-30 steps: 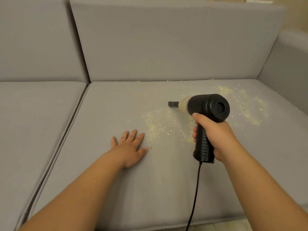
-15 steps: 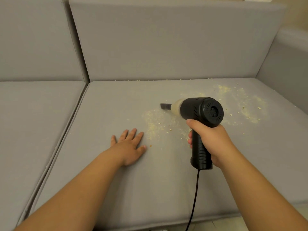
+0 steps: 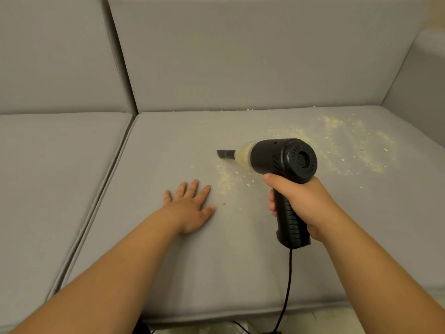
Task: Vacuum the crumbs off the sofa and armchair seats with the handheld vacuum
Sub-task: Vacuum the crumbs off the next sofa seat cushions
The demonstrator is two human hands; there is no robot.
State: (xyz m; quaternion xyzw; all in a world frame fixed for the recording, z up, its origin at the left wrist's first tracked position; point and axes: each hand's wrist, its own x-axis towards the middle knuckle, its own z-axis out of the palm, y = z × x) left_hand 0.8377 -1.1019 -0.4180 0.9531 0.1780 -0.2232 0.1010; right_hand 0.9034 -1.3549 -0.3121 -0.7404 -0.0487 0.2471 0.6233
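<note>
Right hand grasps the vacuum by its grip, centre-right of frame, over the seat. Barrel's long axis runs roughly left-right; nozzle points to frame left, tip at the crumbs. More crumbs upper right. Left hand flat, fingers spread, on seat. Cord hangs from the grip.

The light was dim, warm and even, giving the grey sofa a yellowish cast. No glare showed. Shadows were soft: a faint one lay under the left arm and beside the vacuum (none had a hard edge). Cushion seams bowed outward near the frame's edges. Detail was slightly soft throughout, and the crumbs looked grainy.
</note>
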